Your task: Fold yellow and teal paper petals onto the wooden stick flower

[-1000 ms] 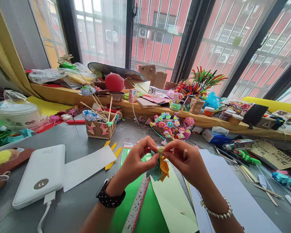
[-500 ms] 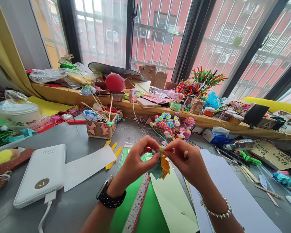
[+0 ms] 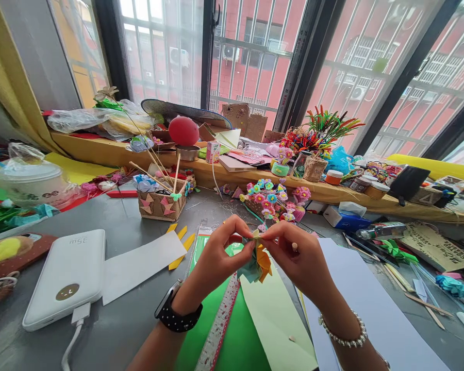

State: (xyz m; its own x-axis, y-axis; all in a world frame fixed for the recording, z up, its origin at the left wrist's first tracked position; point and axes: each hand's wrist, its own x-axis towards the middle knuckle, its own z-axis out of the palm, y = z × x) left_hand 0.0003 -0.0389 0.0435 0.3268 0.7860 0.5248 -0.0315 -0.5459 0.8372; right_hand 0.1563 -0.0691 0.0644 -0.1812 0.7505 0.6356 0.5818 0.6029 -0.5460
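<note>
A folded-paper ornament [image 3: 251, 269], pale blue-green and orange-yellow, its pointed tips hanging down below a pale yellow-green top, is pinched between left hand [image 3: 222, 252] and right hand [image 3: 303, 257] above the tabletop [image 3: 112, 335], a stick's end [image 3: 294, 247] showing among the right fingers.

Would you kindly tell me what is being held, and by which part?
The left hand and right hand pinch the folded paper by its pale top end; a stick shows only its tip at the right hand.
</note>
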